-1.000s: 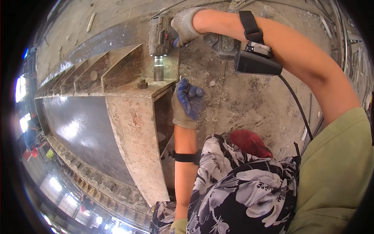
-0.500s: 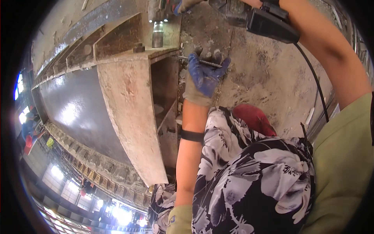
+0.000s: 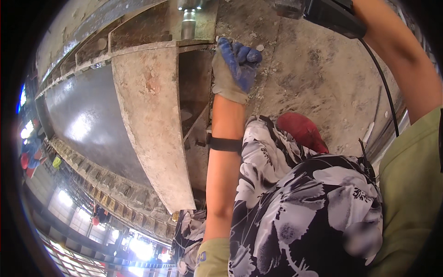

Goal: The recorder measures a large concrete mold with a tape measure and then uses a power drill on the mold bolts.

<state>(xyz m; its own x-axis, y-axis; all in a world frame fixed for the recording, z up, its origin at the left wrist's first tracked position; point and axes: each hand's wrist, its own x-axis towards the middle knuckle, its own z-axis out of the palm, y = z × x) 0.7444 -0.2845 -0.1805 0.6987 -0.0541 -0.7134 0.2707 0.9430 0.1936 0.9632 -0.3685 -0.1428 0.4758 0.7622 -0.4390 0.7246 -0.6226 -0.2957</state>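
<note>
My left hand point(image 3: 236, 62), in a blue-coated grey glove, is closed at the edge of a steel mould. A thin metal rod point(image 3: 199, 47) runs from the fist leftward along the mould's flange; the part inside the fingers is hidden. Just beyond the flange, the lit nose of a power tool point(image 3: 189, 5) carries a long metal socket point(image 3: 188, 25) standing upright. My right forearm point(image 3: 401, 51) reaches up past the top edge, so that hand is out of sight. A black box point(image 3: 332, 18) with a cable sits by that forearm.
The curved steel mould point(image 3: 150, 120) fills the left side, with ribs and a shiny dark panel point(image 3: 87, 115). Dusty concrete floor point(image 3: 314, 69) lies to the right. A black cable point(image 3: 387, 92) hangs near my right side. People are in the far left background.
My left hand's fingers have curled from a loosely open pose into a fist around the rod. The view has shifted, and the right glove by the tool has left the top edge.
</note>
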